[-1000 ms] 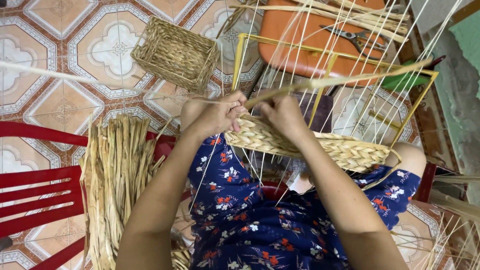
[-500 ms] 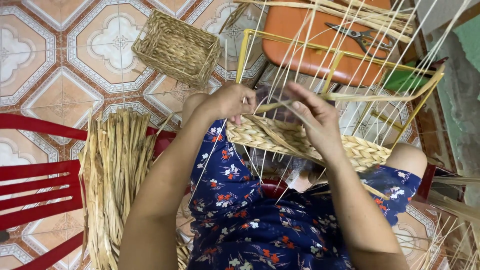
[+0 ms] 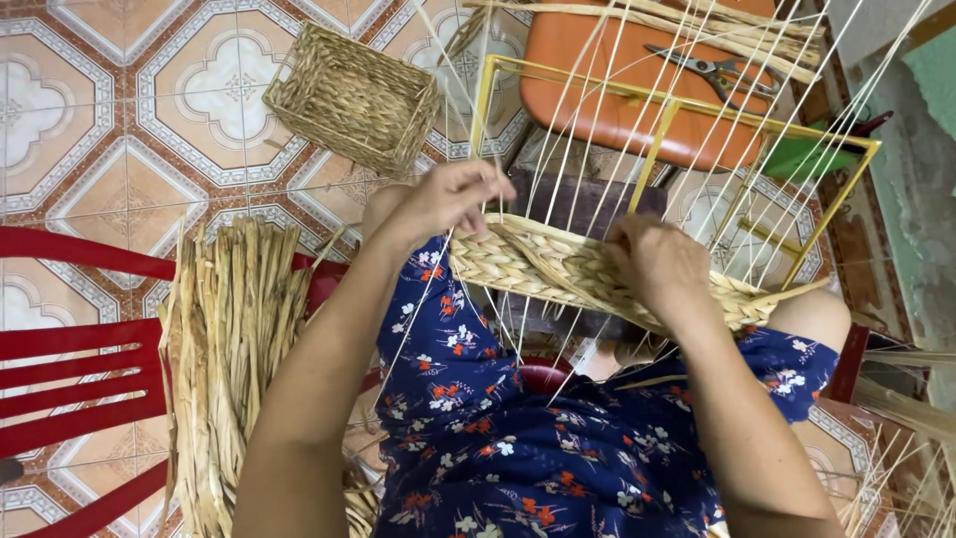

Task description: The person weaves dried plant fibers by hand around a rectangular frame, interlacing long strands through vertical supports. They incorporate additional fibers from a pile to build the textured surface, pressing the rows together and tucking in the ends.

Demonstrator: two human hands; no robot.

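Right hand [image 3: 659, 267] has dropped onto the woven band [image 3: 558, 267]; left hand [image 3: 450, 199] pinches a strand.

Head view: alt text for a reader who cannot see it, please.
Left hand and right hand work a half-woven straw basket on a yellow wire frame over the lap. A finished basket sits on the tiled floor.

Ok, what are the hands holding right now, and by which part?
The left hand pinches pale strands at the near end of the half-woven basket. The right hand presses on its woven rim, farther along; whether it grips a strand cannot be told.
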